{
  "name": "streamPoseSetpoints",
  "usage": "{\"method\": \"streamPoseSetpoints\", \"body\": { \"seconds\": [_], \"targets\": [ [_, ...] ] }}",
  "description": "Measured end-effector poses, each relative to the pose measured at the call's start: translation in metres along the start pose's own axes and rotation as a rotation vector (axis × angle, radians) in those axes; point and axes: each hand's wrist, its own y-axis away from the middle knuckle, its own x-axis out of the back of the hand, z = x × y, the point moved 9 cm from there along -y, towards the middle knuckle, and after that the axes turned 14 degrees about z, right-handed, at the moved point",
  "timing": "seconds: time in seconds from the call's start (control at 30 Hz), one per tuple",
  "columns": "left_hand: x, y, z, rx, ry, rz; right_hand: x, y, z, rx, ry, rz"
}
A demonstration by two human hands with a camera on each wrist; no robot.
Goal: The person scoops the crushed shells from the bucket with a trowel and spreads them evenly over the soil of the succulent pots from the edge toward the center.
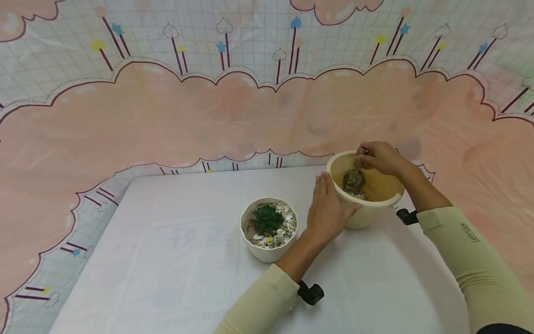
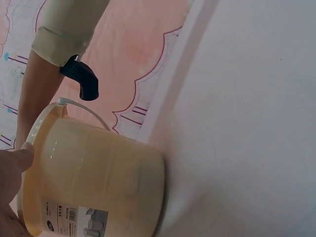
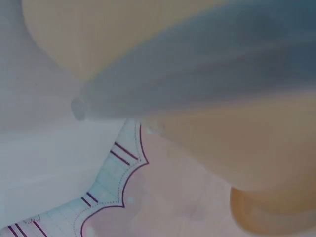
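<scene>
At the right of the table stands a cream plastic bucket (image 1: pixel 363 217). My right hand (image 1: pixel 378 157) reaches over its far rim and grips the upright handle of a small dark scoop-like tool (image 1: pixel 353 182). The tool's broad lower end is down inside the bucket, over pale pebbles (image 1: pixel 361 196). My left hand (image 1: pixel 327 211) lies against the bucket's near left side, fingers straight along the outside at the rim. In the left wrist view, the left thumb (image 2: pixel 23 157) presses at the rim of the bucket (image 2: pixel 98 170). The right hand is out of sight in the right wrist view.
Left of the bucket, a white pot (image 1: pixel 267 254) holds a green succulent (image 1: pixel 267 219) among pale pebbles. A pale bail handle (image 2: pixel 86 111) hangs on the bucket. The white table (image 1: pixel 167 260) ends before a patterned pink cloth (image 1: pixel 233 120).
</scene>
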Motion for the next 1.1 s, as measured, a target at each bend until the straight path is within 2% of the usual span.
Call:
{"method": "streamPoseSetpoints", "body": {
  "seconds": [0.47, 0.7, 0.93, 1.1],
  "targets": [
    [0.002, 0.002, 0.004, -0.009, -0.043, -0.003, 0.006, 0.006, 0.000, 0.007, 0.031, -0.120],
    [0.003, 0.003, 0.003, -0.005, -0.037, 0.006, 0.005, 0.014, 0.002, -0.042, 0.043, -0.185],
    [0.004, 0.004, 0.004, -0.007, -0.028, 0.015, 0.010, 0.022, 0.002, -0.082, 0.068, -0.173],
    [0.004, 0.004, 0.002, 0.002, -0.023, 0.017, 0.012, 0.024, 0.007, -0.125, 0.010, -0.172]
  ]
}}
